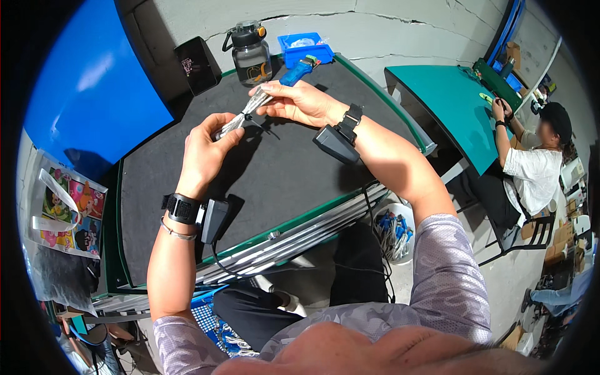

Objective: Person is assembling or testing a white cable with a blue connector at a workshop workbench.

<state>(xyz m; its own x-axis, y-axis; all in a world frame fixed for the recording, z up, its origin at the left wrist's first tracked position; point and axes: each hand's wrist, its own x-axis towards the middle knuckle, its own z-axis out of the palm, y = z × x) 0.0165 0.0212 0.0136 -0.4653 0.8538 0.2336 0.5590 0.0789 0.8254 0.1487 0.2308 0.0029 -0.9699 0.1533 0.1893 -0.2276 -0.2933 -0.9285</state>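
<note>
Between my hands, above the table, is a coiled bundle of pale grey cable with a blue connector at its far right end. My left hand grips the near end of the bundle between thumb and fingers. A thin black tie crosses the bundle's middle, its loose end sticking out to the lower right. My right hand is closed round the cable on the far side of the tie, just below the connector.
The table has a dark mat. At its back stand a bottle, a blue tray and a dark panel. Blue-ended cables fill a white bucket; a blue basket sits below. A person works at a green table.
</note>
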